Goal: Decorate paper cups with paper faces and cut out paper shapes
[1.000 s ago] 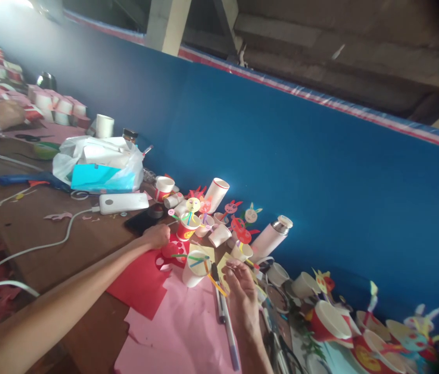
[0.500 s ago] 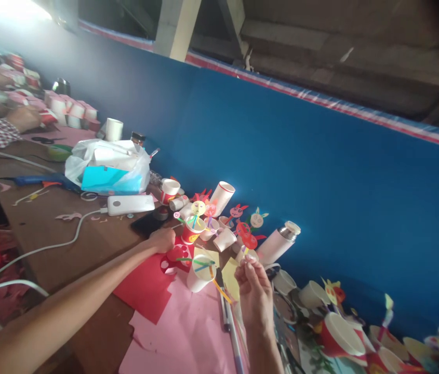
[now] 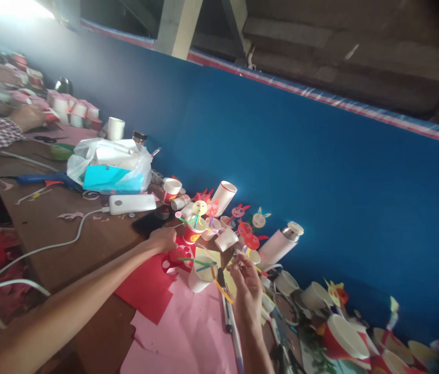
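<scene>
L hand (image 3: 162, 240) was curled shut on red card (image 3: 143, 288) nr phone (image 3: 149, 222); R hand (image 3: 245, 296) pinched by paper cup w/ straws (image 3: 202, 275), grip item unclear.

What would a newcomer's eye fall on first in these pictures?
The long blue wall dominates, running behind a wooden table. Along its foot stands a colourful jumble of paper cups and paper animal faces. In the foreground, the left hand rests on red paper, while the raised right hand is beside a white paper cup with coloured strips.
</scene>
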`<state>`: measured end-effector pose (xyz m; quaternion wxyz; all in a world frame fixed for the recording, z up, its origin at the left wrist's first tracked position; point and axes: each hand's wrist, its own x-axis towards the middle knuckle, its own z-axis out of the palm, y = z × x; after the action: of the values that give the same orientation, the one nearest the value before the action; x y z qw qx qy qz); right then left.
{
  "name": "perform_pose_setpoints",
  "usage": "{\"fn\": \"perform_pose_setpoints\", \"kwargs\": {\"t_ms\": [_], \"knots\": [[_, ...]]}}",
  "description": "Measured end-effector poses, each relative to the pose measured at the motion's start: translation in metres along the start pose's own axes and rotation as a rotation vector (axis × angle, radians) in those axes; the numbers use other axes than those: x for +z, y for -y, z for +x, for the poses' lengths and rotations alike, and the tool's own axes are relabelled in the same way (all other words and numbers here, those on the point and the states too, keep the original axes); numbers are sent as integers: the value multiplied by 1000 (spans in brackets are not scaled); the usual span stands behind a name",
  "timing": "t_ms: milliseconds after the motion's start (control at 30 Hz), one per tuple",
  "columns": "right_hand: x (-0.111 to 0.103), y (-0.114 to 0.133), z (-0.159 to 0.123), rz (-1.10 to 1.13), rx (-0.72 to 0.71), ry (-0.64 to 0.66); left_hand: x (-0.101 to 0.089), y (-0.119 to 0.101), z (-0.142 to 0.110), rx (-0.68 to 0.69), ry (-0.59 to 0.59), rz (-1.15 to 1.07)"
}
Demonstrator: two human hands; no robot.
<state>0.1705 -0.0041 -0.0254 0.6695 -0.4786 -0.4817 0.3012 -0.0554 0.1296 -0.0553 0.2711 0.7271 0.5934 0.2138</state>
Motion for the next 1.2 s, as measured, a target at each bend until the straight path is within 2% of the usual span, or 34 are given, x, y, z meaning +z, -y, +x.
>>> {"fn": "perform_pose_setpoints", "kwargs": {"t_ms": [167,333,467,633,700,767,867,933,1200], "knots": [[4,3,-5,-63,6,152,3,-10,-4,-45,54,143],[6,-4,-9,-232,-91,188,-10,-11,-8,-45,53,179],[13,-9,-12,-328,-141,171,-25,-13,-17,-24,1,159],[25,-13,-17,-340,-158,111,-50,-19,-34,44,-138,117],[29,-15,-17,-347,-148,96,-57,-22,-40,104,-167,50],[31,-15,-16,-321,-142,87,-60,-25,-43,170,-150,-109],[30,-11,-13,-274,-142,59,-58,-29,-43,243,-88,-394],[27,-5,-12,-257,-142,30,-54,-33,-42,278,-63,-503],[21,16,-15,-220,-127,82,-42,-57,-45,422,43,-651]]}}
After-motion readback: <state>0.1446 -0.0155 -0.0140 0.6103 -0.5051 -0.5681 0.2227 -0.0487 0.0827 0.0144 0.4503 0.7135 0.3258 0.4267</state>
